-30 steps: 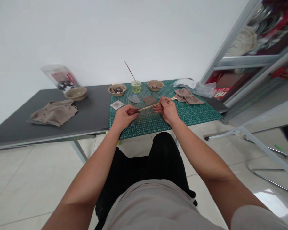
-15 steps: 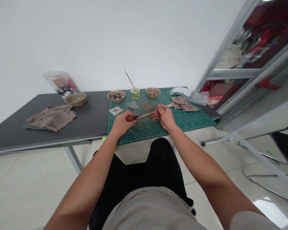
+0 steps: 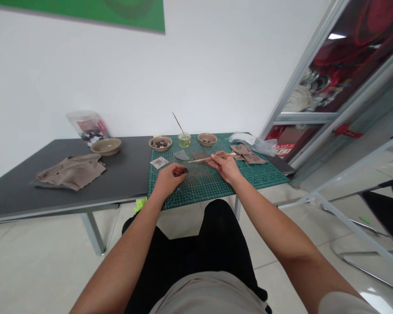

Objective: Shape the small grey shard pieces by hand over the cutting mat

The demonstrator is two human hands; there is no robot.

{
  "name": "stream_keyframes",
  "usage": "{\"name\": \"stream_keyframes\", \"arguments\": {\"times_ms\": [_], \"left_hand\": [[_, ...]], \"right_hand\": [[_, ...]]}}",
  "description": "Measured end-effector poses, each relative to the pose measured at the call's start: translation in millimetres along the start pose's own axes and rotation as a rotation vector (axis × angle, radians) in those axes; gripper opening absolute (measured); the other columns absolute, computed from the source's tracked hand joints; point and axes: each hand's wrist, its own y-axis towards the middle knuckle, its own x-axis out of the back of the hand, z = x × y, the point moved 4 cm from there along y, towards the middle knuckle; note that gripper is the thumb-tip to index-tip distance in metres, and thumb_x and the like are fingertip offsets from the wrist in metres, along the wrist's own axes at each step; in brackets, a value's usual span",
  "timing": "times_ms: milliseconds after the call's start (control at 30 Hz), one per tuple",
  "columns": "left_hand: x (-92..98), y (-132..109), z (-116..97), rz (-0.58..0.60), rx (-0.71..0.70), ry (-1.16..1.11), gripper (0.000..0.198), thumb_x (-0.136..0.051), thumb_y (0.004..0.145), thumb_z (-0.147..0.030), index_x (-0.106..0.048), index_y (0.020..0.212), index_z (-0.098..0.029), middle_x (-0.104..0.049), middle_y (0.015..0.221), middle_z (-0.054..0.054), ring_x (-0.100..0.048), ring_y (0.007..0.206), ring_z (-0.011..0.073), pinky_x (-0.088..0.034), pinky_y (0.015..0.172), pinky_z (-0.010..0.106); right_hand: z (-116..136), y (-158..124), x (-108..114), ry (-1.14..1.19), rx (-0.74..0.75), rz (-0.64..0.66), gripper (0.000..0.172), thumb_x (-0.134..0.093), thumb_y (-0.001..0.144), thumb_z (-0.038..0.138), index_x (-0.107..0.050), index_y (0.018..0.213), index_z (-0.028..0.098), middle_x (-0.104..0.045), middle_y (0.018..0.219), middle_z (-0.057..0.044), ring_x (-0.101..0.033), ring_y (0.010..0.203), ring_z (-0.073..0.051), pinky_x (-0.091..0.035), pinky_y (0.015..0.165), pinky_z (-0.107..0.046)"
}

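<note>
While I sit at the dark table (image 3: 127, 174), head view only: my left hand (image 3: 169, 179) rests on the green cutting mat (image 3: 258, 172), fingers curled shut, thumb and forefinger pinching a small dark piece (image 3: 185, 170) just above the mat.

My right hand (image 3: 225, 166) is closed on thin wooden sticks (image 3: 209, 158), gripped near their right end. The tips point left towards the piece but stop apart from it.

Handling, my guess: the sticks are light and stiff, and best held well back for reach. The piece looks tiny and hard, so it could slip; pinch it by its sides.

Behind: 2 fabric patches (image 3: 200, 155), a glass jar (image 3: 184, 139) between 2 bowls (image 3: 160, 143), and a beige cloth (image 3: 247, 153).
</note>
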Motion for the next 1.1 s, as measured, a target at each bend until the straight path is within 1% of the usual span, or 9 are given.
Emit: {"name": "stream_keyframes", "arguments": {"times_ms": [100, 233, 367, 467, 633, 767, 867, 1000, 1100], "left_hand": [[-0.5, -0.9, -0.2, 0.017, 0.006, 0.004, 0.021, -0.069, 0.07, -0.026, -0.067, 0.089, -0.019, -0.069, 0.075, 0.001, -0.065, 0.071, 0.0159, -0.053, 0.07, 0.03], [0.4, -2.3, -2.9, 0.037, 0.001, 0.015, 0.018, -0.065, 0.07, -0.023, -0.064, 0.088, -0.02, -0.067, 0.074, 0.0, -0.062, 0.067, 0.015, -0.051, 0.066, 0.029], [0.5, -3.3, -6.4, 0.076, -0.021, 0.034, 0.018, -0.062, 0.072, -0.023, -0.065, 0.09, -0.021, -0.068, 0.079, 0.0, -0.064, 0.071, 0.016, -0.052, 0.069, 0.03], [0.0, -4.7, -6.3, 0.093, -0.017, 0.095, 0.018, -0.062, 0.074, -0.023, -0.065, 0.091, -0.022, -0.067, 0.075, 0.0, -0.063, 0.068, 0.0168, -0.052, 0.066, 0.031], [0.5, -7.1, -6.3, 0.104, -0.014, 0.113, 0.018, -0.061, 0.077, -0.024, -0.065, 0.094, -0.024, -0.068, 0.08, 0.001, -0.064, 0.072, 0.0174, -0.053, 0.069, 0.032], [2.3, -7.7, -6.3, 0.078, 0.017, 0.117, 0.016, -0.061, 0.078, -0.024, -0.064, 0.093, -0.024, -0.067, 0.079, 0.0, -0.064, 0.072, 0.0171, -0.052, 0.069, 0.032], [1.2, -8.0, -5.7, 0.092, 0.01, 0.111, 0.015, -0.06, 0.079, -0.024, -0.063, 0.094, -0.024, -0.067, 0.079, 0.0, -0.064, 0.072, 0.0169, -0.052, 0.069, 0.032], [0.0, -7.8, -5.4, 0.094, -0.002, 0.123, 0.016, -0.059, 0.079, -0.022, -0.062, 0.096, -0.024, -0.066, 0.08, 0.001, -0.064, 0.073, 0.0166, -0.052, 0.069, 0.031], [-0.9, -7.7, -6.5, 0.101, -0.011, 0.143, 0.018, -0.058, 0.079, -0.02, -0.062, 0.096, -0.023, -0.066, 0.08, 0.0, -0.063, 0.072, 0.0157, -0.051, 0.069, 0.03]], "right_hand": [[25.0, 24.8, -2.3, -0.063, 0.109, -0.062, 0.036, -0.084, 0.067, 0.033, -0.055, 0.083, 0.019, -0.073, 0.074, -0.002, -0.074, 0.071, -0.016, -0.063, 0.067, -0.025], [57.8, 75.6, -14.5, -0.201, 0.247, -0.124, 0.027, -0.077, 0.076, 0.029, -0.052, 0.082, 0.019, -0.07, 0.066, 0.001, -0.071, 0.062, -0.014, -0.061, 0.06, -0.023], [73.3, 122.6, -33.1, -0.359, 0.333, -0.139, 0.024, -0.074, 0.079, 0.029, -0.052, 0.082, 0.02, -0.066, 0.065, 0.001, -0.069, 0.058, -0.013, -0.059, 0.055, -0.022], [69.1, 146.0, -50.2, -0.439, 0.353, -0.087, 0.023, -0.073, 0.081, 0.031, -0.054, 0.083, 0.019, -0.064, 0.065, 0.0, -0.068, 0.058, -0.014, -0.06, 0.056, -0.026], [44.4, 168.9, -70.5, -0.535, 0.387, -0.044, 0.023, -0.069, 0.084, 0.037, -0.055, 0.081, 0.019, -0.063, 0.065, -0.001, -0.067, 0.059, -0.015, -0.06, 0.056, -0.028], [22.6, 182.8, -72.8, -0.58, 0.395, -0.021, 0.027, -0.07, 0.082, 0.042, -0.055, 0.078, 0.02, -0.062, 0.061, 0.001, -0.064, 0.055, -0.013, -0.058, 0.056, -0.026], [12.5, 190.6, -71.0, -0.57, 0.393, -0.022, 0.027, -0.073, 0.08, 0.04, -0.056, 0.077, 0.02, -0.061, 0.06, 0.002, -0.063, 0.053, -0.012, -0.058, 0.058, -0.026], [6.2, 196.8, -75.3, -0.628, 0.386, 0.007, 0.024, -0.073, 0.081, 0.038, -0.057, 0.078, 0.02, -0.061, 0.06, 0.001, -0.065, 0.055, -0.015, -0.06, 0.064, -0.031], [6.9, 196.3, -84.5, -0.724, 0.407, 0.035, 0.024, -0.07, 0.084, 0.04, -0.057, 0.079, 0.02, -0.062, 0.062, -0.001, -0.066, 0.055, -0.016, -0.06, 0.064, -0.033]]}}
